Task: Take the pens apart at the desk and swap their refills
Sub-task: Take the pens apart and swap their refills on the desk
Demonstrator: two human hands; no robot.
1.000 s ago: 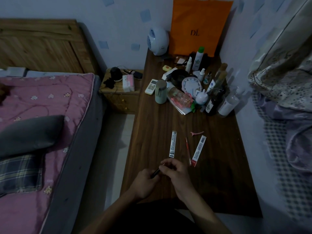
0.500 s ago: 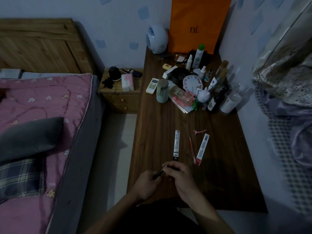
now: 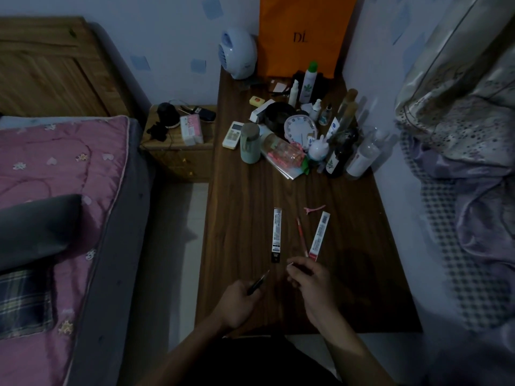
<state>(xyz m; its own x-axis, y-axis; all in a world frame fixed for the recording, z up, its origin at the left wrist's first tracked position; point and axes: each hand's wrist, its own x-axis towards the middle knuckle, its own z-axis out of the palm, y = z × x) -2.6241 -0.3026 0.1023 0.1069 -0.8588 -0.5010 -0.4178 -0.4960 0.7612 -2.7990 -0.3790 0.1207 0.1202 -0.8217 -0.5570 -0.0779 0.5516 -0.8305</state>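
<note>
Two hands apart over the near edge of the desk, each gripping one piece of a dark pen.

The left hand (image 3: 239, 305) curls round the dark pen barrel (image 3: 257, 284), whose pointed tip angles up toward the middle of the desk (image 3: 245, 213). The right hand (image 3: 312, 285) pinches a second dark pen piece (image 3: 302, 267) in its fingertips, clear of the barrel; what piece it is I cannot tell. Just beyond the hands lie a black-ended refill packet (image 3: 276, 235), a thin red pen (image 3: 301, 236) and a red-ended refill packet (image 3: 319, 235), side by side without touching. A pink hair clip (image 3: 314, 209) lies just past them. Bottles and a small clock (image 3: 299, 129) crowd the far right part of the desk, and an orange bag (image 3: 303, 34) stands at the far edge.
</note>
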